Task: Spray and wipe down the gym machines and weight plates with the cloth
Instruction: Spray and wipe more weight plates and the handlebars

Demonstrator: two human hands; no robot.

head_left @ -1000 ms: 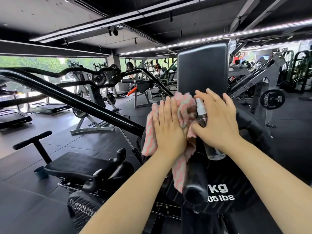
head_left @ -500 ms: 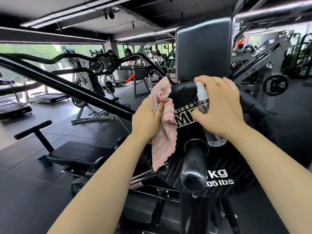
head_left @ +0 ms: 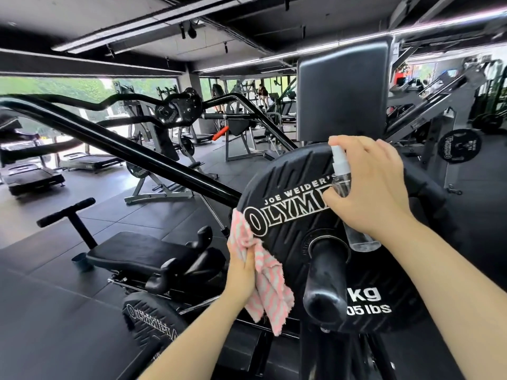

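Cloth (head_left: pixel 267 289) on plate edge, bottle at plate face.
Left hand (head_left: pixel 241 272) fingers grip pink striped cloth against left rim of black weight plate (head_left: pixel 288 187); right hand (head_left: pixel 370 187) fingers wrap clear spray bottle (head_left: pixel 343 176) before plate; black pad (head_left: pixel 343 91) behind.

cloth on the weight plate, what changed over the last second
The left hand dragged the cloth from the plate's top down its left edge, uncovering the lettering on the weight plate; it now grips the cloth rather than pressing it flat. The right hand still holds the spray bottle against the plate.
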